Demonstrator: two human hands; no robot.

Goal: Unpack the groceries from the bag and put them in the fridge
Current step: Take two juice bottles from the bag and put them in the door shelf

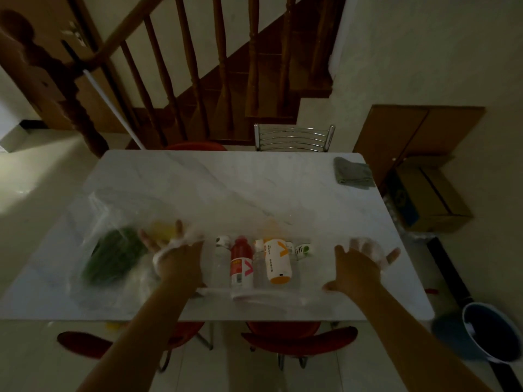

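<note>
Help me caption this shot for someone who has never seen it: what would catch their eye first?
Probably the two bare hands, left hand and right hand, spread over a clear plastic bag on the white table. Between them lie bottles side by side, a red bottle and an orange bottle standing out. Green vegetables show through the plastic at the left.

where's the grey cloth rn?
Head view: the grey cloth lies folded on the table's far right corner, overhanging the right edge, beside the cardboard box on the floor.
</note>
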